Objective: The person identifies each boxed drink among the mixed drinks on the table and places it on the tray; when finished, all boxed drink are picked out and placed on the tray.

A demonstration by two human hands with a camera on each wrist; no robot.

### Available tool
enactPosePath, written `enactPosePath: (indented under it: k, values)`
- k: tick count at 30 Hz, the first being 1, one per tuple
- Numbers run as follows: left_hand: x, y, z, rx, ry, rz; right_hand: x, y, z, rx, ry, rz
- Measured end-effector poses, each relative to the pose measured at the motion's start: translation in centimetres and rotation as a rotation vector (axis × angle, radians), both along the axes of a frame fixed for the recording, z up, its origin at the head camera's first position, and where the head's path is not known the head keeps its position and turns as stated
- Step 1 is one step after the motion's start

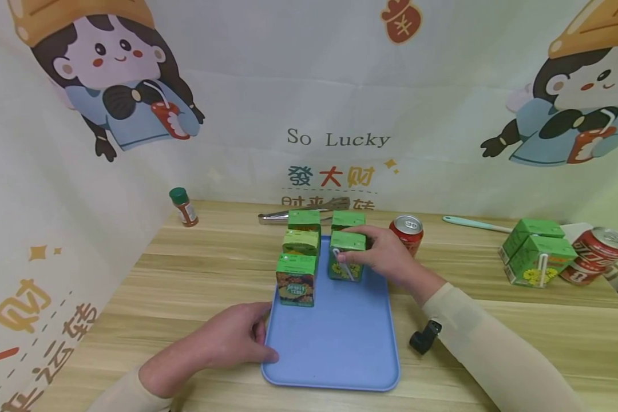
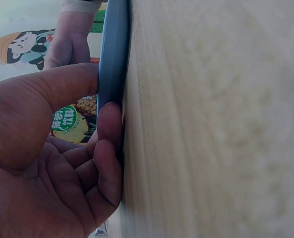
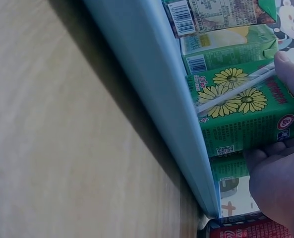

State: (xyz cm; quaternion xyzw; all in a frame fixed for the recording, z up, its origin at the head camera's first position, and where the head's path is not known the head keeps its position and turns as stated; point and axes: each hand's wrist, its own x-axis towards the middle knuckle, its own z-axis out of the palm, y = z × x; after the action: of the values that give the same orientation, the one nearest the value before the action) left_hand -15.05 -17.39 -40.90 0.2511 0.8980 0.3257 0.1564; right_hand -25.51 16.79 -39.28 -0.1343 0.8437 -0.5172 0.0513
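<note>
My left hand (image 1: 237, 337) holds the left rim of the blue tray (image 1: 340, 349), its thumb at the rim and its fingers curled against the outer side in the left wrist view. On the tray's right half, my right hand (image 1: 386, 254) grips a green juice box (image 1: 347, 257) with yellow flowers and a white straw on its front. Behind that box stands another green juice box (image 1: 348, 220). Along the left side are three more in a row: a brown-fronted one (image 1: 296, 281), a lighter green one (image 1: 301, 242) and a green one (image 1: 304, 218) farthest back.
Metal tongs (image 1: 278, 218) lie behind the tray, with a green-capped spice bottle (image 1: 184, 207) at the far left. A red soda can (image 1: 408, 233) stands beyond my right hand. Farther right are two juice boxes (image 1: 538, 257), another soda can (image 1: 594, 254) and a light blue handle (image 1: 474, 224).
</note>
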Motion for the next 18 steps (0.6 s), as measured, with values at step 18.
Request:
enactPosePath:
  k: [18]
  values:
    - [0.00,0.00,0.06,0.001,-0.016,0.003,0.27,0.08,0.35,-0.047,-0.004,0.012]
